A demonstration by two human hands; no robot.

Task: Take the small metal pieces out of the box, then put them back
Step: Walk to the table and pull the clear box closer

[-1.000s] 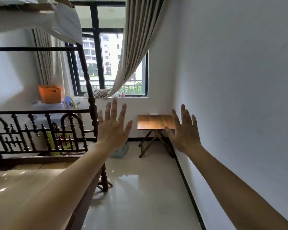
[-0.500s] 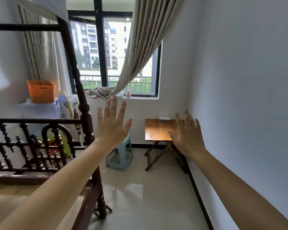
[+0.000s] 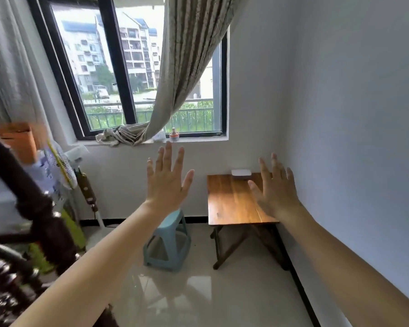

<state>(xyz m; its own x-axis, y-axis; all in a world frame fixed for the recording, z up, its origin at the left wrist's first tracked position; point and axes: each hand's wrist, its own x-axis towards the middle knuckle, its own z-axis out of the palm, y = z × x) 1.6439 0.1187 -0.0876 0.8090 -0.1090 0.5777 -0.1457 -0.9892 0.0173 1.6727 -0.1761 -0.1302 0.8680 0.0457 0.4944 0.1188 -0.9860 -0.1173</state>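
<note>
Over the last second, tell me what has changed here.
The view has advanced toward the window corner: the wooden table and blue stool look closer, and the bed frame has slid off to the left. Both hands, left and right, stay raised, open and empty; nothing was grasped.

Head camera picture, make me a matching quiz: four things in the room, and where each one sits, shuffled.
Things:
1. white box
2. blue stool
3. small bottle
4. orange bin

Places:
A. on the window sill
B. on the floor, left of the wooden table
C. far left, blurred, beside the dark bedpost
D. on the back edge of the wooden table

Pairs: 1-D, 2-B, 3-A, 4-C
</note>
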